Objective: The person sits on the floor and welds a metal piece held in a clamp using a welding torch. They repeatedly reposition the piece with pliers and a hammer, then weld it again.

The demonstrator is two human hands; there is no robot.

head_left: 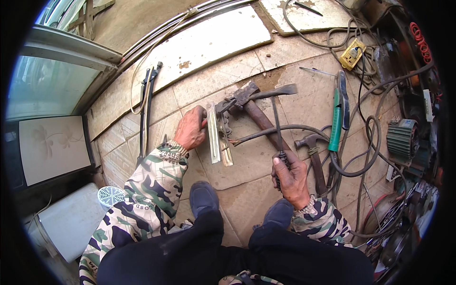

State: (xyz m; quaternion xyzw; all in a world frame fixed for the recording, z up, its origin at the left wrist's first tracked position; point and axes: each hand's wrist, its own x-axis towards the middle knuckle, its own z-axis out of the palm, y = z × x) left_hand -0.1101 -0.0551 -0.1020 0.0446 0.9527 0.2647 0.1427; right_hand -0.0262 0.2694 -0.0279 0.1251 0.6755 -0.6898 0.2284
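My left hand (190, 128) is closed, its fingers curled round a red-handled tool (204, 123) that they mostly hide. Right beside those fingers stands a pale metal strip (213, 140), with a shorter yellowish metal piece (226, 154) next to it. Dark jaw-like metal parts (227, 104) reach toward a heavy hammer (262, 118), which lies slantwise on the tiles with its wooden handle toward my right hand. My right hand (292, 180) grips a screwdriver-like tool by its dark ribbed handle; the thin shaft (276, 118) points away from me, crossing over the hammer's handle.
A claw hammer (311, 142) and a green-handled tool (335, 123) lie on the right among black cables (375, 142). Farther off are a yellow socket box (352, 54) and a long pale board (209, 45). A finned motor (401, 137) sits at the right edge. Black rods (147, 104) lie on the left.
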